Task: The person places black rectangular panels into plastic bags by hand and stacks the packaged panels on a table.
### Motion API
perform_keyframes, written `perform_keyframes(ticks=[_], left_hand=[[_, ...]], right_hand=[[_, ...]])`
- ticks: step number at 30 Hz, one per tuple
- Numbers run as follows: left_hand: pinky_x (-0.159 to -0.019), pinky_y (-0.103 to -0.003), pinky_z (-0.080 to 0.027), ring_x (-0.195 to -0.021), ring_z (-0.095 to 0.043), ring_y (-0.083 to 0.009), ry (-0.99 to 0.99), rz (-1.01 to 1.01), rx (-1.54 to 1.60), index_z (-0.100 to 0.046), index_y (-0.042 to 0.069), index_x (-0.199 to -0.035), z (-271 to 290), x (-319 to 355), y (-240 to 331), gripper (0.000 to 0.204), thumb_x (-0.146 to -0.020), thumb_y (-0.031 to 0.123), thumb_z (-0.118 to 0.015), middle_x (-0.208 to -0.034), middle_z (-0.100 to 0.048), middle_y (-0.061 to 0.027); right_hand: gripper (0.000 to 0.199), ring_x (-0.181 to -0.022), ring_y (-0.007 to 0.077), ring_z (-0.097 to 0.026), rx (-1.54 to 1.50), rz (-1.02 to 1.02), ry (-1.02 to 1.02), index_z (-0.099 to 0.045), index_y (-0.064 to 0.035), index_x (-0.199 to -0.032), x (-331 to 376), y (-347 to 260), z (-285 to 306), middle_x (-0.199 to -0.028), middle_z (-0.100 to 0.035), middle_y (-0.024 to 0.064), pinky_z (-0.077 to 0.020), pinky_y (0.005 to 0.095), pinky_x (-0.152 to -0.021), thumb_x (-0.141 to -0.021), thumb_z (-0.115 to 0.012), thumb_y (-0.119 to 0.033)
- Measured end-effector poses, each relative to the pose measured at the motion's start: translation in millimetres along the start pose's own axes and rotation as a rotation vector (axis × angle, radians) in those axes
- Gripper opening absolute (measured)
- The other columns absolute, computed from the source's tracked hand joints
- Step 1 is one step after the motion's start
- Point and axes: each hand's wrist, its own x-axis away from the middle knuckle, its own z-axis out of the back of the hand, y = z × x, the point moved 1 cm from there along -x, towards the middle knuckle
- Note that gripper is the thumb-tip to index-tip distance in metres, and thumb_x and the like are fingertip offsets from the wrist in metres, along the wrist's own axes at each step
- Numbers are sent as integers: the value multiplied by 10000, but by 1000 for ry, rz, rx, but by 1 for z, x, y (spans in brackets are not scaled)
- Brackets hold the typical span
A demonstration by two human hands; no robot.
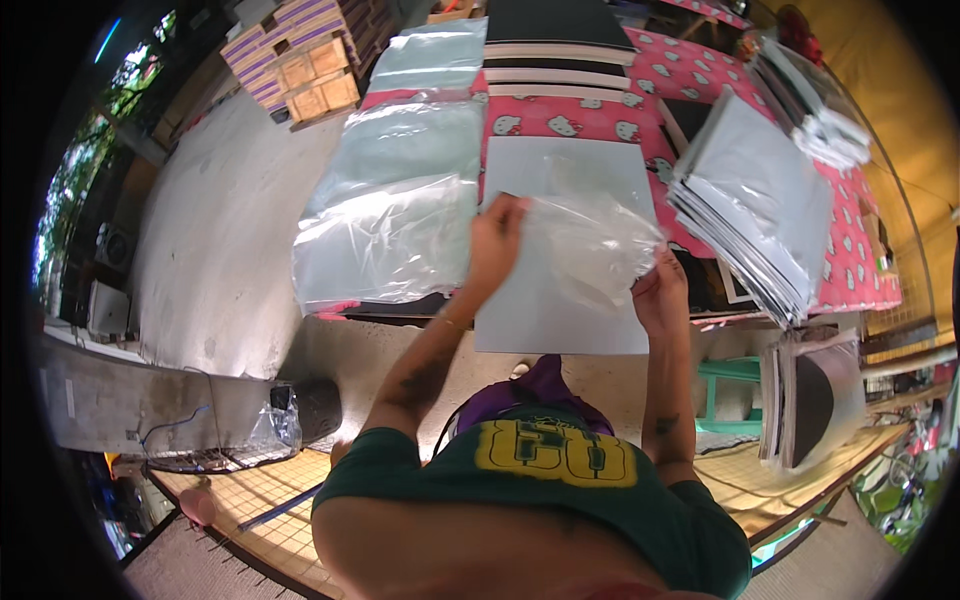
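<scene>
A clear plastic bag [590, 240] is stretched between my two hands, crumpled and partly lifted. My left hand [497, 232] pinches its left edge, fingers closed. At the bag's right edge, my right hand [661, 290] grips the film with closed fingers. Beneath it lies a pale grey-white board [560, 320], its near end jutting past the table's front edge. Left of the board rests a pile of clear plastic bags [390, 200]. To the right, a slanted stack of plastic-wrapped boards [755, 190] sits on the table.
A pink patterned cloth [560, 118] covers the table. Black boards [555, 25] are stacked at the back, beside more plastic film [430, 55]. Cardboard boxes [318, 75] stand far left. Lower right are a green stool [725, 395] and wrapped boards [812, 395]; a dark bin [318, 410] stands lower left.
</scene>
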Motion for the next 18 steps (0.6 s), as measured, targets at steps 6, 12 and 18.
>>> perform_keyframes(ticks=[6,12,18], left_hand=[[-531,-309,-417,-568,-457,-114,110,202,-207,-563,13,-827,86,-46,-68,296,-929,287,-516,-630,-506,-71],[-629,-369,-449,-657,-507,-174,448,-122,-841,-500,4,-820,281,-131,-79,289,-934,269,-488,-730,-515,-122],[-762,-413,-419,-794,-458,-232,1340,-942,-310,-421,-29,-917,285,-122,104,267,-949,236,-442,-900,-464,-148]], right_hand=[[288,-1025,217,-559,-7,97,267,-535,-15,-1102,4,-65,74,-1095,-578,109,-459,375,-891,-918,-516,-235],[277,-1033,234,-544,27,97,512,-540,-16,-1068,-25,-86,175,-1095,-560,106,-449,400,-910,-918,-507,-246],[311,-959,205,-560,71,221,647,-562,-33,-1092,-12,-71,234,-1089,-552,99,-510,362,-775,-911,-522,-283]])
